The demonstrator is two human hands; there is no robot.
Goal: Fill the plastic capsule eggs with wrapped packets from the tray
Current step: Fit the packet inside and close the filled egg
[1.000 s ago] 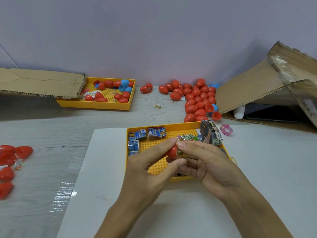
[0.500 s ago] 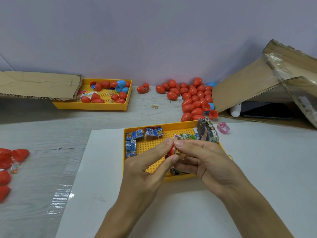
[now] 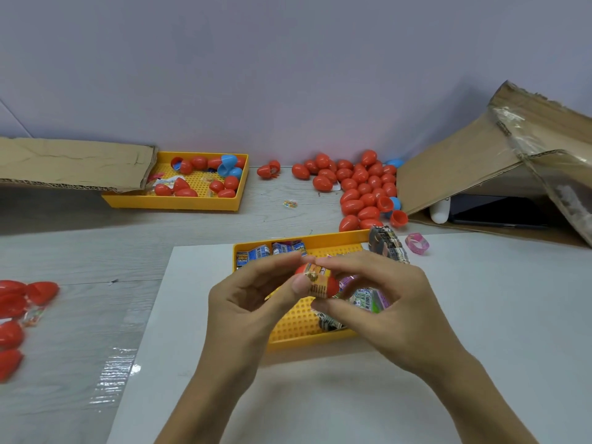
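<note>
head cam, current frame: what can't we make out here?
- Red capsule egg, head view: the packet and fingers of the left hand and right hand cover it; whether it is closed cannot be told.
- Packet print: too small to read.
- Near tray: hands hide much of its contents.
- Far tray: a cardboard sheet overlaps its left end.
- Red eggs at left: cut off by the frame edge.

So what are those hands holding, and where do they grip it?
A red capsule egg with a wrapped packet in it: left hand pinches the packet end, right hand the egg's other end.
</note>
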